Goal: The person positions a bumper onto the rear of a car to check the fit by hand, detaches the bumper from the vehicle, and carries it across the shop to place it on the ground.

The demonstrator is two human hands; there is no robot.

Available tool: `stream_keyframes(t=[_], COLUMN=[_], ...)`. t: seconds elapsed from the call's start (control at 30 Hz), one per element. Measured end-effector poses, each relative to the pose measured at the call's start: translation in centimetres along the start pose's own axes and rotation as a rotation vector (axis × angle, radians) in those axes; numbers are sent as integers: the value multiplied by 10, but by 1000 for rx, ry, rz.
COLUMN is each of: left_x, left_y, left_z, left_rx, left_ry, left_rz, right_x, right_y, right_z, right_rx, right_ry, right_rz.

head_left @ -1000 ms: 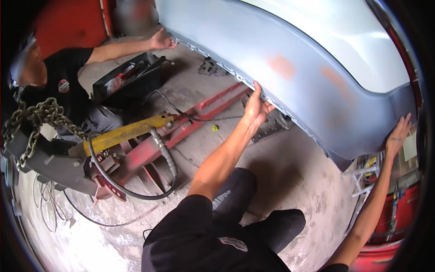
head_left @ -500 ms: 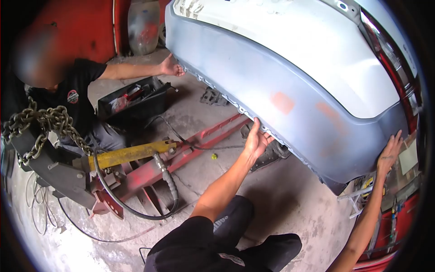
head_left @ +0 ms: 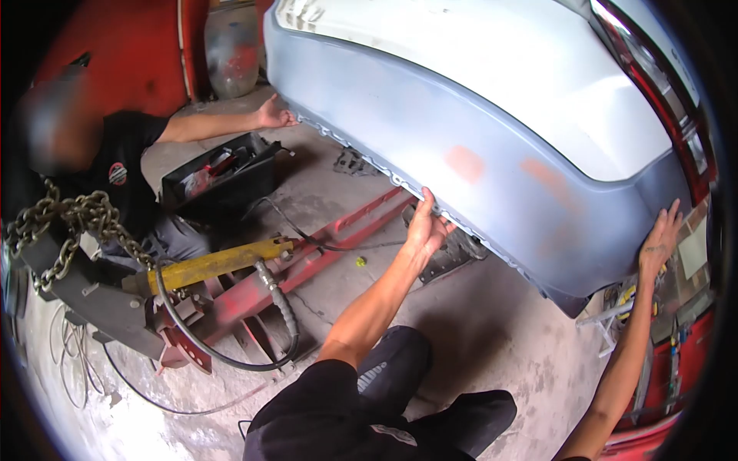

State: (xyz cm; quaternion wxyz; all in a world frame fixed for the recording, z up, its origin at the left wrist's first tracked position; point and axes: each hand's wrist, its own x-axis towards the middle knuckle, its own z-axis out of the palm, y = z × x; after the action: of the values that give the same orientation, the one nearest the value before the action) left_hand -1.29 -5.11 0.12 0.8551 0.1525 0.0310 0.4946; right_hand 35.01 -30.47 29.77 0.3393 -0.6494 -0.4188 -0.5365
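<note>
A grey-primed car bumper with orange patches spans the upper right, against the white rear of a car. My left hand grips its lower edge near the middle, thumb on the outer face and the other fingers partly hidden beneath. At the bumper's right end, below the red tail light, my right hand lies against the surface with fingers stretched out. A co-worker's hand touches the lower edge at the left end.
A red floor frame with a yellow cylinder, black hose and heavy chain stands at left. Beyond it is a black tool bin beside the crouching co-worker. Dark parts lie under the bumper.
The bumper has shifted slightly up and left in view, with both my hands and the co-worker's hand staying at it. The camera view has also moved a little.
</note>
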Motion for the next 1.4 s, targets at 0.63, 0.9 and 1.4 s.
stream_keyframes(t=[0.63,0.9,1.4], left_x=[-6,7,14], left_y=[-31,-42,-48], left_z=[20,22,7], left_rx=[-84,-101,-129], left_ry=[-10,-54,-138], left_rz=[44,45,44], right_x=[3,-4,-6], right_y=[15,4,-3], right_z=[9,5,-1], right_rx=[-51,30,36], right_ry=[51,46,45], right_rz=[-79,-37,-21])
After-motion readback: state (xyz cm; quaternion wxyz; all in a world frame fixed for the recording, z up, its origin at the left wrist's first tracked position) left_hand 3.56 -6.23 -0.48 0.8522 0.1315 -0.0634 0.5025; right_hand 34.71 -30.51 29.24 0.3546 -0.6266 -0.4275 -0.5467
